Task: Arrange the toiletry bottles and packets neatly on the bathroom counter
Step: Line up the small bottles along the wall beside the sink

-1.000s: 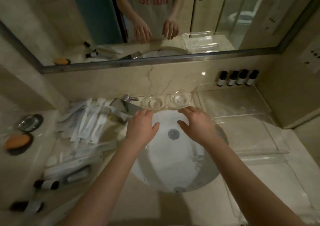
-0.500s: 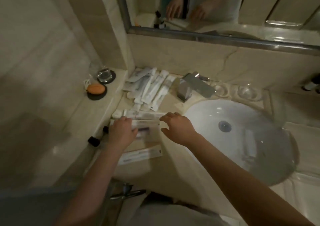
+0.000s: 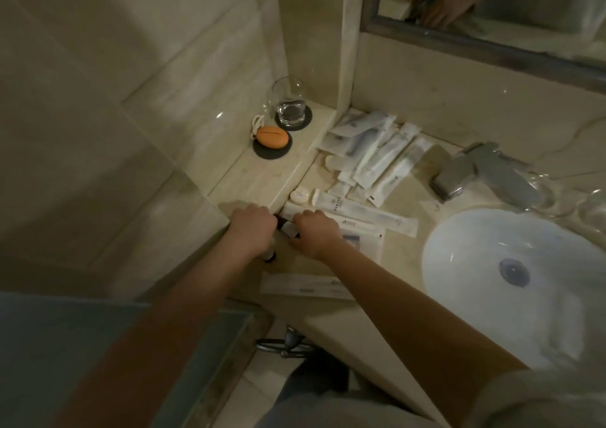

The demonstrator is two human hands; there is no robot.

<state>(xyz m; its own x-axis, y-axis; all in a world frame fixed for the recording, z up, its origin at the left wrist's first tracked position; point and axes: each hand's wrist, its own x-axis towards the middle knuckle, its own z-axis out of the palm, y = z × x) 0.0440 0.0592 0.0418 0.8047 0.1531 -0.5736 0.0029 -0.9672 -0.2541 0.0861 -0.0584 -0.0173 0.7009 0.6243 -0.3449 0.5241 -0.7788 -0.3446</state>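
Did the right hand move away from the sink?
Yes. The right hand was over the sink basin; now it is left of the basin, on the counter.

Brings left hand (image 3: 252,230) and right hand (image 3: 314,235) off the packets (image 3: 364,219), gripping small bottles (image 3: 288,229) at the counter (image 3: 419,204) edge.

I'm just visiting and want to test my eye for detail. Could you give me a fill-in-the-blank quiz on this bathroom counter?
The left hand and right hand meet at a small bottle, to the ____ of the sink. The oval thing on the dark coaster is ____ in colour. Above the counter hangs a ____ that reflects the hands.
Missing words: left; orange; mirror.
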